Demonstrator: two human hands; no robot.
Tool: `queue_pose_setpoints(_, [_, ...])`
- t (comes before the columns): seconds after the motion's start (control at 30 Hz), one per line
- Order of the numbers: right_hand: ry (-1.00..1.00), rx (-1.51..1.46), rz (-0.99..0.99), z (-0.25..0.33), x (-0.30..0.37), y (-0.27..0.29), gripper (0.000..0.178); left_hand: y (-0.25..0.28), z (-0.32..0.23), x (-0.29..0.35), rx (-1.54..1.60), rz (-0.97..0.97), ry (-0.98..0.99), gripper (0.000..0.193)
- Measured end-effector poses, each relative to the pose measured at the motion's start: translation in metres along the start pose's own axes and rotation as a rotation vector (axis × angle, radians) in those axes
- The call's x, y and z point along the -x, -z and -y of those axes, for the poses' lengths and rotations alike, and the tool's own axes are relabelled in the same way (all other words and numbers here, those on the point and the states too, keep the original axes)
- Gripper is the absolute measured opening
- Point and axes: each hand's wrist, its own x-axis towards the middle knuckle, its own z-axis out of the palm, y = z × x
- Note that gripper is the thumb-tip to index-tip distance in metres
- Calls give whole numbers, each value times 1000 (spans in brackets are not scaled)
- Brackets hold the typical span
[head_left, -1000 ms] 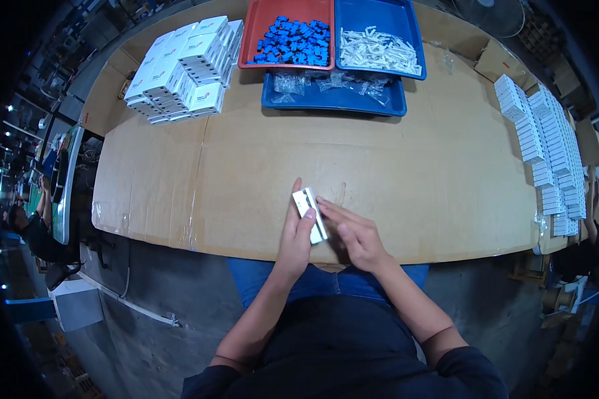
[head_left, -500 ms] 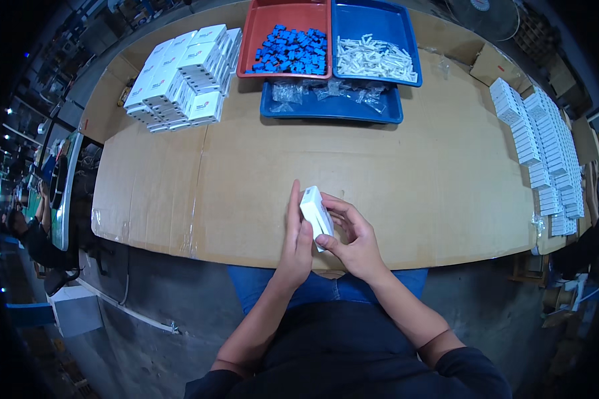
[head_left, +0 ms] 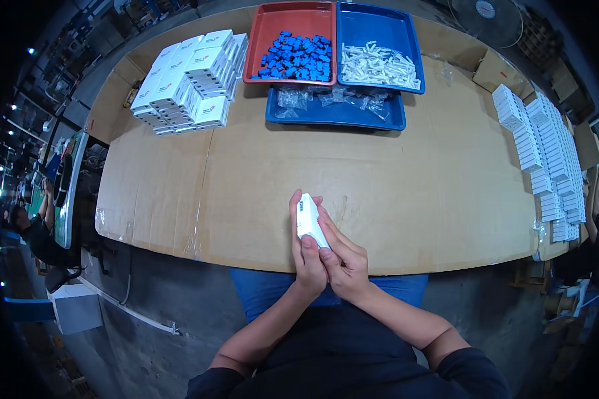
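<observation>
A small white box (head_left: 307, 216) is held between my two hands, above the near edge of the cardboard-covered table (head_left: 259, 173). My left hand (head_left: 304, 256) wraps its left side, the thumb on the near end and the fingers reaching along to the far end. On the right side, my right hand (head_left: 347, 263) presses against the box, its thumb at the near corner and its fingers stretched along the side. The box stands tilted on a narrow side, with dark print on the face turned up. Its right face is mostly hidden by my fingers.
At the back left stand stacked white boxes (head_left: 173, 80). A red tray (head_left: 259, 46) holds blue pieces (head_left: 296, 56); a blue tray (head_left: 412, 50) holds white pieces (head_left: 379, 66). Below, another blue tray (head_left: 339, 123) holds clear plastic bags. Rows of white boxes (head_left: 546, 153) line the right. A person (head_left: 36, 233) sits far left.
Both hands have closed in around the box and come nearer together. The box has turned a little, and its right side is now covered by my right hand. The view has shifted slightly.
</observation>
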Motion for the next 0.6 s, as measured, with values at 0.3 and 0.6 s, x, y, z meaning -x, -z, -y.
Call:
queue_pose_setpoints(0.3, [-26,-58,-54,1,8,-2,43,-6,2,8,-2,-20,-4,97])
queue_pose_setpoints(0.6, [-115,-257,-57,-1,-4,-8,51,4,-1,-2,-42,-46,-1,106])
